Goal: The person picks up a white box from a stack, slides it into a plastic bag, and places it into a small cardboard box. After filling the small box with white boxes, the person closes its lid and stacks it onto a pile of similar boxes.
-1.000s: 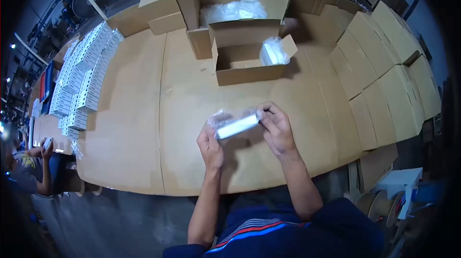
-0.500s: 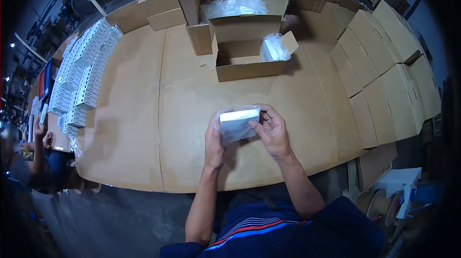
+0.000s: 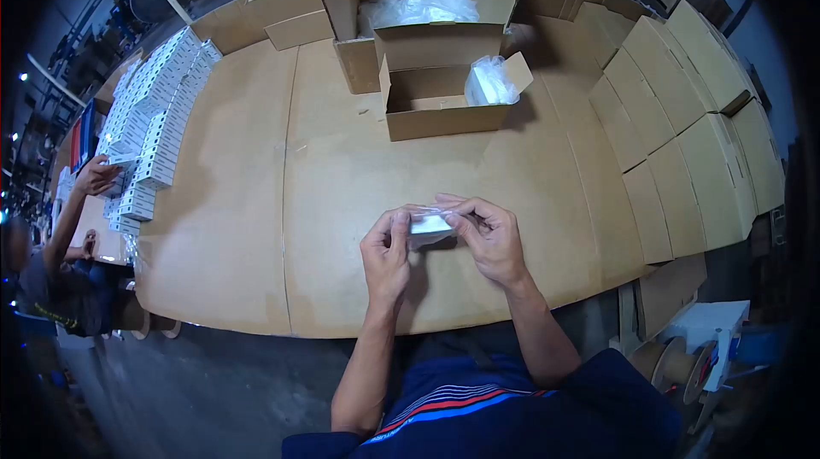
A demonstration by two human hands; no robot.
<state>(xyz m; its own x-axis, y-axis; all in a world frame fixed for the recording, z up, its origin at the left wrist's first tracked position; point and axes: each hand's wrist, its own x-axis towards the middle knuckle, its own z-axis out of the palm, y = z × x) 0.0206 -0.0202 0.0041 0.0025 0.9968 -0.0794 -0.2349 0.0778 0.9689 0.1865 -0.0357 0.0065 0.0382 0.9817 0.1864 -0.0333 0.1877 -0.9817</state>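
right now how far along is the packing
Wrapped goods already sit at the right end of the open carton. The left hand and right hand hold a white item in clear plastic. Left, it seems: setting it in, filling the carton's remaining space.

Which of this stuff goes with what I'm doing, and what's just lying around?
Belongs, I think: left hand, right hand, wrapped white block, open box, wrapped bundle inside.
Likely lying about: cartons at right, spool, maybe white boxes at left.

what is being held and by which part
A small white box in clear plastic, by its two ends, between the left hand and right hand
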